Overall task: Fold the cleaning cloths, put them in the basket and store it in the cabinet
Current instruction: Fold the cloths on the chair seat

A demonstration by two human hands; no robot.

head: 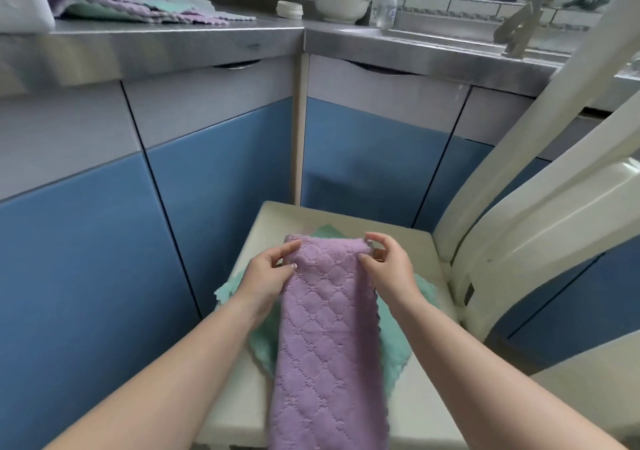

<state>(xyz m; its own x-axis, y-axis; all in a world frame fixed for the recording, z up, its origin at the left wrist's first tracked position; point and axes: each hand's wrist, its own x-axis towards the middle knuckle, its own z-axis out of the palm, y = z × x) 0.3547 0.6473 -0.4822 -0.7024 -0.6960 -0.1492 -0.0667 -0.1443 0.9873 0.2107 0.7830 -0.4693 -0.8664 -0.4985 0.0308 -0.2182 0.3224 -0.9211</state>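
Both hands, left hand (268,273) and right hand (388,266), are pinching the long quilted lilac cloth (325,338) between clamped fingers (372,238); uneven pulling could be skewing the fold below them.

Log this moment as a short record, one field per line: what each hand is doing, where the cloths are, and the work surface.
left hand: left hand pinches the far left corner of the purple cloth
right hand: right hand pinches the far right corner of it
purple cloth: folded into a long strip, lying over the green cloth
work surface: white chair seat
remaining cloths: pile of cloths on the counter
basket: not in view
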